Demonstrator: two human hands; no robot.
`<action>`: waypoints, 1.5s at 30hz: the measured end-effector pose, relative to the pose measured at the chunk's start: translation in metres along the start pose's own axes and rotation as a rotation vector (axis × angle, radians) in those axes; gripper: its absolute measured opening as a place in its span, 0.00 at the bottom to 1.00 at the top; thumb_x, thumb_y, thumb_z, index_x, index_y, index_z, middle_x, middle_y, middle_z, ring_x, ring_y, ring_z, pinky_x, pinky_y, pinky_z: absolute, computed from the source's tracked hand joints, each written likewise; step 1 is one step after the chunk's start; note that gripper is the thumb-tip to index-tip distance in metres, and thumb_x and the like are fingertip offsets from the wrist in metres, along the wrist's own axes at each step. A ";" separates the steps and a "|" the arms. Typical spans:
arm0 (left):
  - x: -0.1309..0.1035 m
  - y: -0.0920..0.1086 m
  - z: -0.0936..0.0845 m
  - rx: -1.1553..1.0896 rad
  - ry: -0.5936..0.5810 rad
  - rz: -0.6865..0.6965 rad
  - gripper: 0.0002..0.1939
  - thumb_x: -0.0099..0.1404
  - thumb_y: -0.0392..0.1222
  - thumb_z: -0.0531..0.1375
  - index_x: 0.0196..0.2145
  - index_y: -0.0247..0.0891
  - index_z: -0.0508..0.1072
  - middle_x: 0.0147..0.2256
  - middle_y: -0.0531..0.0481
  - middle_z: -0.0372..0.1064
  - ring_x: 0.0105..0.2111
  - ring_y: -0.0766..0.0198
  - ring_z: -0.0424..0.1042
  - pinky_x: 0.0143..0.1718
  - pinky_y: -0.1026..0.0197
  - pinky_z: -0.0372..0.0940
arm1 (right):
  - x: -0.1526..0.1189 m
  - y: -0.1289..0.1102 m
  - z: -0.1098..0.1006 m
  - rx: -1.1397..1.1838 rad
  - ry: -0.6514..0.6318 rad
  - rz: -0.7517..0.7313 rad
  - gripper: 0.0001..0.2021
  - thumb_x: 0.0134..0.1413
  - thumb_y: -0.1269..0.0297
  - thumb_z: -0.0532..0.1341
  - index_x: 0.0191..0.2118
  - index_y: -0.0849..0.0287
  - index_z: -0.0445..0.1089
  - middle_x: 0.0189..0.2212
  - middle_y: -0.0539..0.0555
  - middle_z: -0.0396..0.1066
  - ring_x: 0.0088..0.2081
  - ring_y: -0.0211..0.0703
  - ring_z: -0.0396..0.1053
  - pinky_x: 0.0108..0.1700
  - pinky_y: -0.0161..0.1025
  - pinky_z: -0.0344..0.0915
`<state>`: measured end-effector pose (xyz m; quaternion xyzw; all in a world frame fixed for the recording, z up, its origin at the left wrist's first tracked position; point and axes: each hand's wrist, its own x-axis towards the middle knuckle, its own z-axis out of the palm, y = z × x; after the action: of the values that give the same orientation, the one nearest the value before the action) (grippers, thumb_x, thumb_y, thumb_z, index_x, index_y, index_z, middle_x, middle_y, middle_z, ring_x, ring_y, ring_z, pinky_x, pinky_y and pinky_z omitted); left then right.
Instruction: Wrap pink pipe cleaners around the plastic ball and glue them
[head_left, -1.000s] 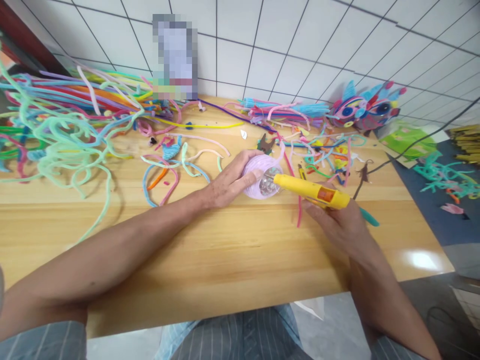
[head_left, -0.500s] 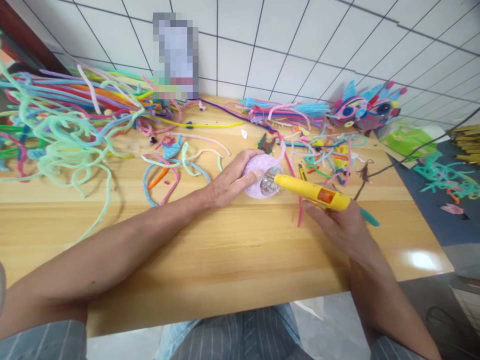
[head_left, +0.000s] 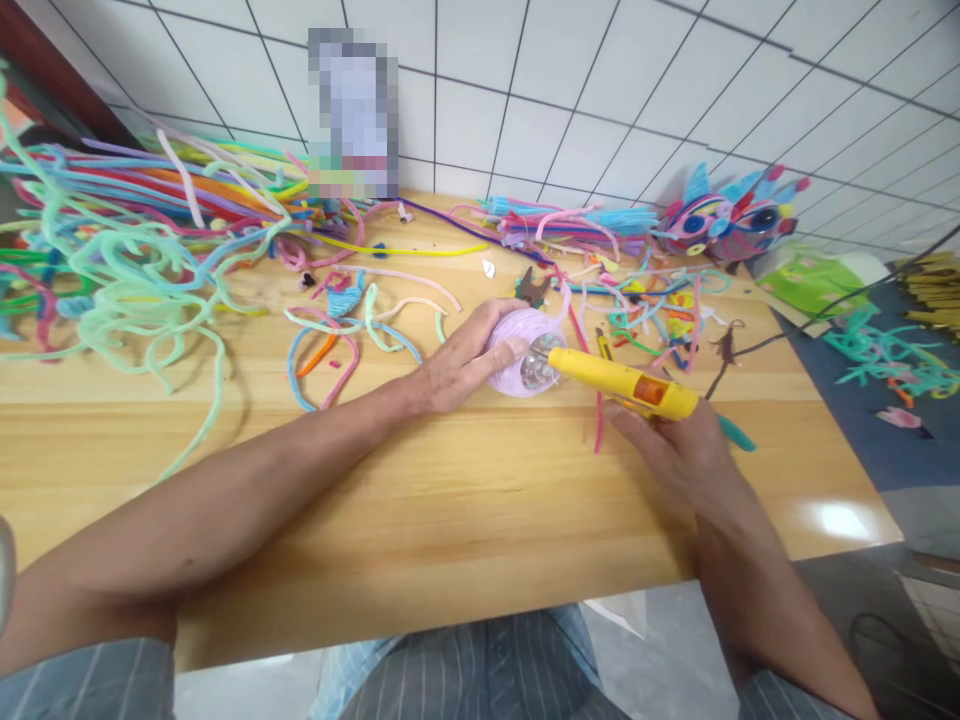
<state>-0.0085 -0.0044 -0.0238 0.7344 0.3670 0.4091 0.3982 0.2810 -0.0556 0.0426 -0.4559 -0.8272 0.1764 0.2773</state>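
Note:
Near the middle of the table, my left hand [head_left: 465,362] is wrapped round a lilac pipe-cleaner-wound piece [head_left: 511,378] with a clear, shiny round end facing right. One lilac strand sticks up from its top. My right hand [head_left: 679,440] grips a yellow glue gun [head_left: 611,378] by its handle. The gun's metal nozzle touches or nearly touches the clear end, close to my left thumb. A teal thing [head_left: 736,433] shows just beyond my right hand.
Green curled pipe cleaners [head_left: 127,290] and a colourful heap fill the left. Pliers [head_left: 534,288], a small yellow cutter [head_left: 604,344] and scattered pieces lie behind the hands. Two decorated figures [head_left: 731,220] stand at the back right. A dark cord [head_left: 817,325] crosses the right side.

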 end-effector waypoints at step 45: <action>0.000 0.000 0.001 -0.001 0.003 0.028 0.36 0.77 0.68 0.51 0.67 0.38 0.63 0.64 0.36 0.68 0.64 0.45 0.68 0.68 0.44 0.64 | -0.003 0.006 0.003 0.035 0.033 0.031 0.08 0.68 0.57 0.65 0.37 0.51 0.73 0.32 0.51 0.75 0.33 0.49 0.72 0.38 0.45 0.68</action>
<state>-0.0080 -0.0045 -0.0242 0.7387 0.3572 0.4157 0.3924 0.2846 -0.0556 0.0364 -0.4667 -0.8121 0.1873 0.2960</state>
